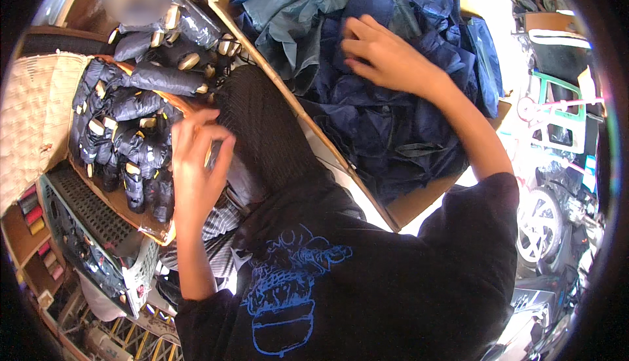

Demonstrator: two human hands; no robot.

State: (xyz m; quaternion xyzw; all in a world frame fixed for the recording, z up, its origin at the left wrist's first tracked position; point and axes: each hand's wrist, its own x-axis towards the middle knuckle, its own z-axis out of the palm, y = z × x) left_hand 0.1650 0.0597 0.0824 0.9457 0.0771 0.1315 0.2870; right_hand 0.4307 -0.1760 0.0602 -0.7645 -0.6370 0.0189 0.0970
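Note:
Over a cardboard box on the right, my right hand (386,56) bends its fingers round a folded piece of navy cloth (370,7). Beneath it lies a heap of crumpled navy and grey-green fabric (393,132). My left hand (196,145) is raised at the right edge of another box, its fingers bent and apart, slightly blurred, with no held thing visible. That box is full of rolled black bundles (134,109) with cream-coloured bands. More such bundles (167,79) lie beyond it.
A thin wooden edge (308,122) runs diagonally between my knee and the fabric. Left are a woven basket (39,112), a grey plastic crate (134,272) and thread spools (33,217). A white spoked wheel (540,223) and a green plastic frame (557,109) stand right.

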